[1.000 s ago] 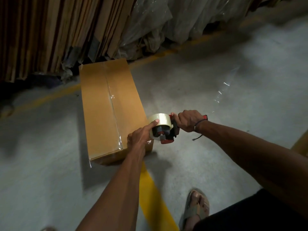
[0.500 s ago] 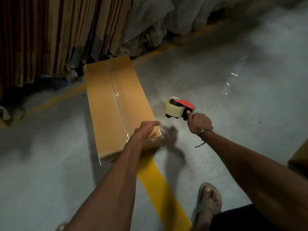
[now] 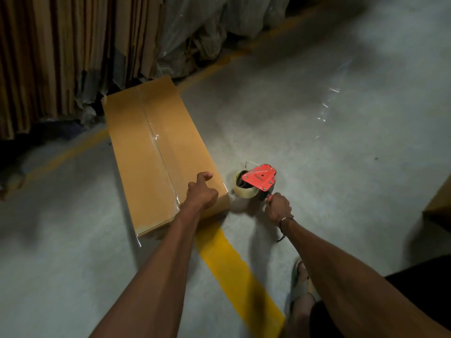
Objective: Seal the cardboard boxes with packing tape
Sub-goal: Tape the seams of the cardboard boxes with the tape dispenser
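Note:
A long brown cardboard box (image 3: pixel 146 152) lies on the concrete floor, with clear tape running along its centre seam. My left hand (image 3: pixel 201 192) rests on the box's near right corner, fingers loosely curled and thumb raised, holding nothing. My right hand (image 3: pixel 278 207) grips the handle of a red tape dispenser (image 3: pixel 258 180) with a clear tape roll. The dispenser sits low by the floor, just right of the box's near corner.
Flattened cardboard sheets (image 3: pixel 61 52) stand stacked along the back left. Plastic-wrapped bundles (image 3: pixel 207 28) lie behind the box. A yellow floor stripe (image 3: pixel 234 272) runs toward me. Another box edge (image 3: pixel 439 201) shows at the right. My sandalled foot (image 3: pixel 301 286) is near the stripe.
My right hand swung the dispenser away from the box end, up and then down beside the box's corner. My left hand left the tape roll and settled on the box corner.

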The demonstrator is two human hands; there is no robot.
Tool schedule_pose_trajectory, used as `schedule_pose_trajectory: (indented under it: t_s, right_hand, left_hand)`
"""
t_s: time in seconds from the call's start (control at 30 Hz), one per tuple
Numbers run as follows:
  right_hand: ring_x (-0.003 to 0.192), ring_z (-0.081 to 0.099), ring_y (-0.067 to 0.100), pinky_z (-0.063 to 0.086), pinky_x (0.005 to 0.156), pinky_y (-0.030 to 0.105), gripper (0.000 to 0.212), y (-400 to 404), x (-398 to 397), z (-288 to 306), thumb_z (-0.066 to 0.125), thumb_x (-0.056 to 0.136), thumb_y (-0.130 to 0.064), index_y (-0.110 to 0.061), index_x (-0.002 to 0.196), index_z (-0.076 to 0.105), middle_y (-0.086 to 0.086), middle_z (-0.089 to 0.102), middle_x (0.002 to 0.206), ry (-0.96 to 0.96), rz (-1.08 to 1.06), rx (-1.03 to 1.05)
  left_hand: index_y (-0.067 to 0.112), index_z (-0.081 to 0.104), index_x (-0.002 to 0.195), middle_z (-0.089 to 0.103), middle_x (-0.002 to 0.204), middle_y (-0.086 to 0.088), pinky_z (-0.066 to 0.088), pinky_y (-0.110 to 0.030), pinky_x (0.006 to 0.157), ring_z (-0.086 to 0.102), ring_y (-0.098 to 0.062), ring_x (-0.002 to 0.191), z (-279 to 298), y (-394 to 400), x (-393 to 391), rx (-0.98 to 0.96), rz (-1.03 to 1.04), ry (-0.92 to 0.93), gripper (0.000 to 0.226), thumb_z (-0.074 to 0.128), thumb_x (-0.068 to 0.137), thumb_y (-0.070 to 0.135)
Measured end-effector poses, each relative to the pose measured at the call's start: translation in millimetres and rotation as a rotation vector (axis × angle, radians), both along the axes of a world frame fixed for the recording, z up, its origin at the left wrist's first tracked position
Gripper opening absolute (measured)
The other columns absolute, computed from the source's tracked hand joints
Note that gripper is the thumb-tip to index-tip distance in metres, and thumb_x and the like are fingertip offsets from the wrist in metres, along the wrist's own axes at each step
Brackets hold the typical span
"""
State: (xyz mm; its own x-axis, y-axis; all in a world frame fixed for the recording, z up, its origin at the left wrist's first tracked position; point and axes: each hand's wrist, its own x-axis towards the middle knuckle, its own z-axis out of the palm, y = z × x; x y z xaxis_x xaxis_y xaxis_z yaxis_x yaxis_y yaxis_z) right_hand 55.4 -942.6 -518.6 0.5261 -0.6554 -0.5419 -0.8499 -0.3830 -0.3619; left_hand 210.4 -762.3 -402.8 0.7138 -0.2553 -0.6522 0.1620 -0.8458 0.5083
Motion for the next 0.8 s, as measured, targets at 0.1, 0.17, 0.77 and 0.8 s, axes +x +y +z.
schedule_pose_trajectory:
  t_s: [0.1, 0.17, 0.77, 0.8]
  right_hand:
    - [0.119, 0.057, 0.047, 0.046, 0.092, 0.044, 0.029, 2, -6, -10, 0.051, 0.101, -0.018, 0.004, 0.117, 0.06, 0.028, 0.059, 0.123, -0.038, 0.033, 0.043]
    - [0.12, 0.055, 0.046, 0.042, 0.095, 0.044, 0.028, 5, -9, -7, 0.048, 0.104, -0.014, 0.007, 0.118, 0.06, 0.03, 0.058, 0.125, -0.048, 0.078, 0.073]
    - [0.086, 0.064, 0.024, 0.046, 0.071, 0.023, 0.019, 29, 31, 53, 0.061, 0.099, -0.022, -0.006, 0.095, 0.07, 0.004, 0.066, 0.09, -0.567, -0.251, 0.113]
    - [0.076, 0.061, 0.018, 0.043, 0.062, 0.017, 0.026, 36, 42, 59, 0.063, 0.1, -0.029, -0.007, 0.091, 0.071, 0.0, 0.064, 0.081, -0.566, -0.291, 0.33]
  left_hand:
    - [0.046, 0.038, 0.138, 0.042, 0.134, -0.008, 0.036, -0.057, 0.111, 0.053, -0.031, 0.118, 0, 1, -8, 0.065, -0.108, -0.136, 0.062, 0.06, 0.091, 0.012]
    - [0.046, 0.038, 0.139, 0.044, 0.133, -0.009, 0.034, -0.058, 0.109, 0.054, -0.033, 0.12, 3, 3, -15, 0.114, -0.16, -0.236, 0.058, 0.063, 0.095, 0.019]
    - [0.027, 0.035, 0.155, 0.03, 0.163, -0.006, 0.028, -0.059, 0.113, 0.03, -0.026, 0.149, 4, 86, -43, 0.184, -0.522, -0.73, 0.051, 0.043, 0.107, 0.042]
    - [0.026, 0.033, 0.156, 0.027, 0.166, -0.005, 0.026, -0.06, 0.115, 0.027, -0.026, 0.151, 4, 94, -44, 0.196, -0.498, -0.702, 0.053, 0.042, 0.107, 0.043]
